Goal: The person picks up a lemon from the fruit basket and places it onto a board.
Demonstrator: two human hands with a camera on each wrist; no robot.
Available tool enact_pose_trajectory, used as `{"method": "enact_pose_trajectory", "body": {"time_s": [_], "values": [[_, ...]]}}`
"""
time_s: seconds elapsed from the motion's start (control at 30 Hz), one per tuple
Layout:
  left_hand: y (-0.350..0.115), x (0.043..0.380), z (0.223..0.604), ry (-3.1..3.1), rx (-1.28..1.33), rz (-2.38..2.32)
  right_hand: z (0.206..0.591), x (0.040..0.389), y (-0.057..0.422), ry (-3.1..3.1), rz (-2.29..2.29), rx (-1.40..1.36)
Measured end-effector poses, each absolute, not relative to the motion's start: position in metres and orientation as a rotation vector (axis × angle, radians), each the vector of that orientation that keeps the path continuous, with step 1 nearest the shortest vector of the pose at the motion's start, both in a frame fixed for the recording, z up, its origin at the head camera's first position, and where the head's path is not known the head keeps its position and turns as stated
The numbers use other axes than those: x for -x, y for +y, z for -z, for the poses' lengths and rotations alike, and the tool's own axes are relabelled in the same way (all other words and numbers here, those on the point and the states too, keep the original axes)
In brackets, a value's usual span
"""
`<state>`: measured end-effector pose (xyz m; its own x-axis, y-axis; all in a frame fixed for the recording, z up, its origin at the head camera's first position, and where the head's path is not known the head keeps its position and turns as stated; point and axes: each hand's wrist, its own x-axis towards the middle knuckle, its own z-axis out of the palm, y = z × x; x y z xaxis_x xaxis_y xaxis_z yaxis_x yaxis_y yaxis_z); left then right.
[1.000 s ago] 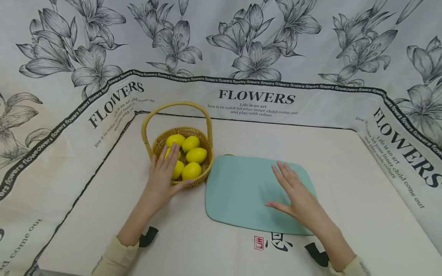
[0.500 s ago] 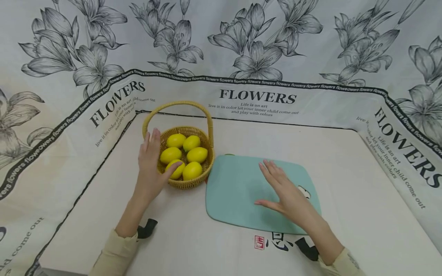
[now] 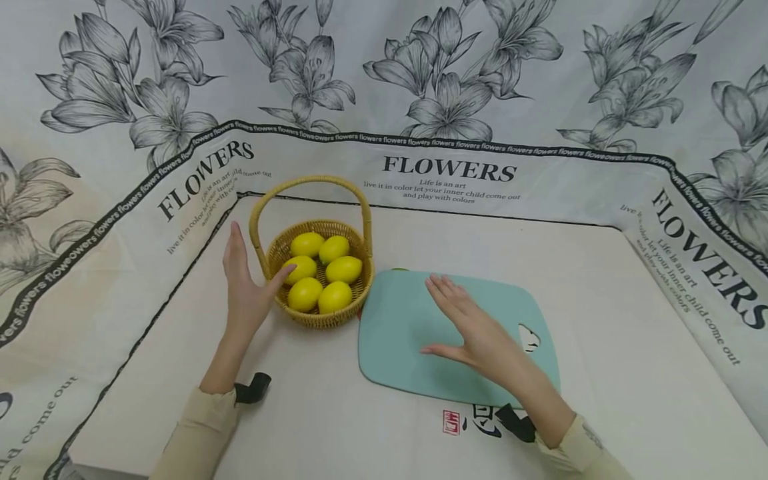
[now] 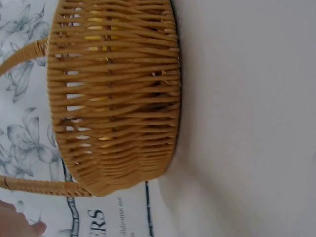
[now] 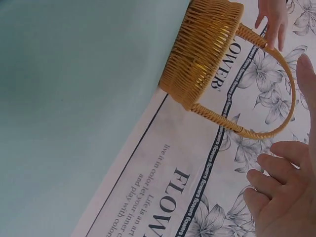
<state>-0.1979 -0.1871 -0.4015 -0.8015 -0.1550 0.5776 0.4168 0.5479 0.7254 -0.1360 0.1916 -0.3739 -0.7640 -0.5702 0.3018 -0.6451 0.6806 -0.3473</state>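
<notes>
While the left grip (image 3: 247,297) is just beside the wicker basket (image 3: 324,320), its fingers are straight and its thumb is spread wide toward the basket, with nothing held between them. In the head view the thumb tip overlaps one of the lemons (image 3: 344,270), but whether it touches anything cannot be told. The basket sits upright to the right of this grip, its arched handle (image 3: 367,227) standing past the fingertips on their right. All six lemons, yellow, lie inside, right of the left grip and left of the right grip (image 3: 482,339).

The right grip is over the pale blue-green board (image 3: 396,333), its thumb well apart from the fingers and nothing held; the gap faces the basket side. Contact with the board cannot be made out. The board lies flat below this grip, with a cutout (image 3: 529,338) to the grip's right. Past the fingertips, at the board's far edge, shows a green sliver (image 3: 400,269), too small to identify. Nearer the person than the right grip, printed characters (image 3: 486,421) and a red seal mark (image 3: 451,422) show on the white tabletop (image 3: 612,300). Beyond both grips stands a flower-printed cloth (image 3: 447,107).
</notes>
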Motion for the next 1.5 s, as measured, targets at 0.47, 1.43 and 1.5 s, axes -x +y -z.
{"method": "enact_pose_trajectory", "body": {"time_s": [0.47,1.43,1.5], "values": [[-0.207,0.219,0.415,-2.175,0.044,1.672,0.369,0.150,0.161,-2.709,-0.722,-1.066],[-0.217,0.224,0.434,-2.193,0.122,1.818,0.354,0.189,0.097,-2.705,-0.824,-1.210],[-0.214,0.219,0.426,-2.193,0.127,1.828,0.354,0.192,0.094,-2.703,-0.826,-1.214]]}}
